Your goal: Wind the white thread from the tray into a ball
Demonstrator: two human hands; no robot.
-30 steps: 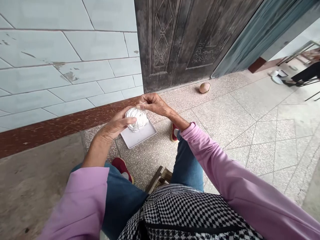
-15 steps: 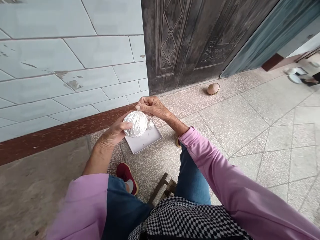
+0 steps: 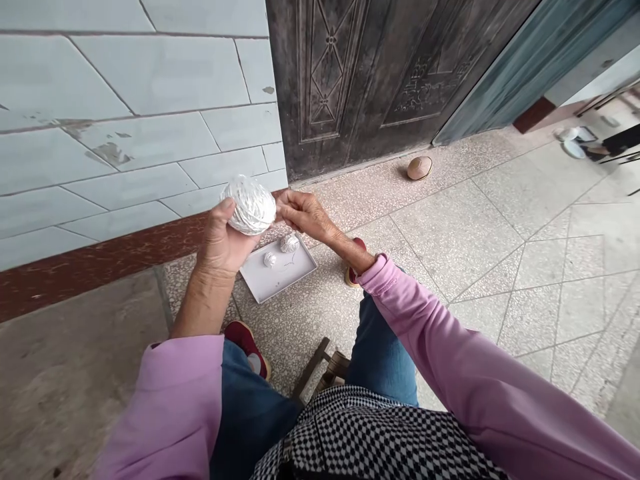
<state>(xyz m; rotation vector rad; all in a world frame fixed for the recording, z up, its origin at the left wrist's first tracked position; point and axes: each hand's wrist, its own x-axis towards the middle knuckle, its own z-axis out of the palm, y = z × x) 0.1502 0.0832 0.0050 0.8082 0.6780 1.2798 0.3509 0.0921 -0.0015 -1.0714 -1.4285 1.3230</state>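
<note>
My left hand (image 3: 223, 237) grips a large white ball of thread (image 3: 249, 204), raised in front of the tiled wall. My right hand (image 3: 305, 213) is closed in a pinch right beside the ball, fingertips at its right edge; whatever strand it holds is too thin to see. Below the hands a flat white tray (image 3: 270, 279) lies on the floor. Two small white thread balls (image 3: 289, 243) rest on the tray.
A dark carved metal door (image 3: 360, 73) stands ahead, with a round brown object (image 3: 419, 167) on the floor before it. A wooden stool (image 3: 323, 370) shows between my knees. Red shoes (image 3: 247, 340) rest on speckled floor tiles. Another person's dark shape is at far right.
My left hand has lifted the big ball up and to the left, uncovering two small balls on the tray. My right hand stayed pinched beside it.
</note>
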